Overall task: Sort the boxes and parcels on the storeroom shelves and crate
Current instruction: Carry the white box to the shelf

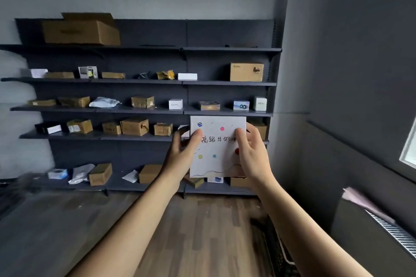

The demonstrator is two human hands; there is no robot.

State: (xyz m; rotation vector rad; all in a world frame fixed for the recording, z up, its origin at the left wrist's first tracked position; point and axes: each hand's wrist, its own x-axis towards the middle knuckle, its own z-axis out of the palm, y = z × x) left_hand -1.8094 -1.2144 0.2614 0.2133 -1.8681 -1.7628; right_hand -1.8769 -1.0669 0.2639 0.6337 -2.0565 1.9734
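A white square box (217,153) with coloured dots and black handwriting is held up in front of the dark shelving (144,110). My left hand (181,153) grips its left edge, thumb on the front face. My right hand (253,153) grips its right edge, thumb also on the front. The box covers part of the two lowest shelves on the right. Several brown cardboard boxes, white boxes and grey parcels lie spread along the shelves.
A large open carton (81,30) sits on the top shelf at left. A brown box (246,72) stands on the second shelf at right. Wooden floor (202,231) lies below. A radiator (391,231) and grey wall are on the right.
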